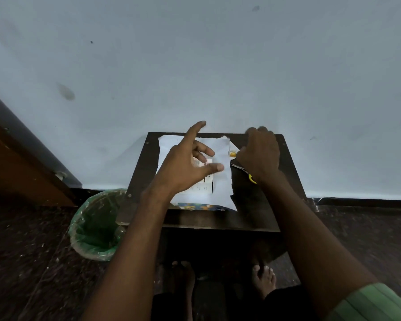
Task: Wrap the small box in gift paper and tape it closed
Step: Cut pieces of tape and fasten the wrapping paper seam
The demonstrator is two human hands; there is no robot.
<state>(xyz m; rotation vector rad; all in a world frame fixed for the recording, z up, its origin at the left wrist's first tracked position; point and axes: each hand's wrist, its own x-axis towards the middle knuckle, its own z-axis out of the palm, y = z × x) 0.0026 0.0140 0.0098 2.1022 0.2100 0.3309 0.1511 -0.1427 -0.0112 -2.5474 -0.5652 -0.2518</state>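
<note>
At mid-frame the small box lies on the white underside of the gift paper on the dark counter, long axis running up-frame toward the wall. The left hand hovers over it, fingers spread. The right hand, fingers curled downward, sits above scissors; whether its grip holds anything cannot be told.

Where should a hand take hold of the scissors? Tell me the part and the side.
Grip the yellow handle end of the scissors, coming from the near right side. The blades point up-left toward the gift paper, and the handle lies nearest the person. The right hand covers most of it, so the loops are hidden.
</note>
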